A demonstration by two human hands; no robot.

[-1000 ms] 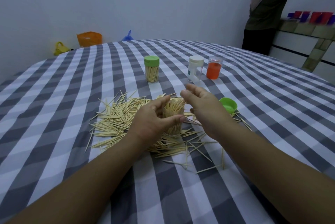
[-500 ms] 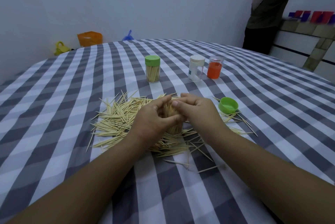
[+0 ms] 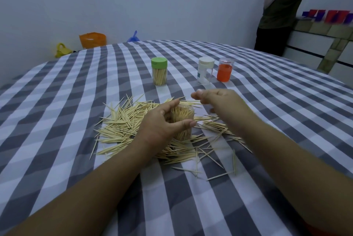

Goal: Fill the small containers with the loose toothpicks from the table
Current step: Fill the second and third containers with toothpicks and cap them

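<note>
The tabletop [image 3: 76, 101] carries the loose toothpicks [image 3: 122, 126] in a central spread. The left hand [image 3: 160, 126] grips the open container [image 3: 183, 121] upright amid them, steadying it for loading. The right hand [image 3: 219, 100] hovers beyond, fingers curled; contents indiscernible.

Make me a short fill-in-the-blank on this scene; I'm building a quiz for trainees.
1. The left hand grips an open container packed with ____.
2. The capped, filled container has a ____ lid.
3. The tablecloth is checked grey and ____.
4. The lidless cup beside the white-capped container holds something ____.

Missing words: toothpicks; green; white; orange
</note>
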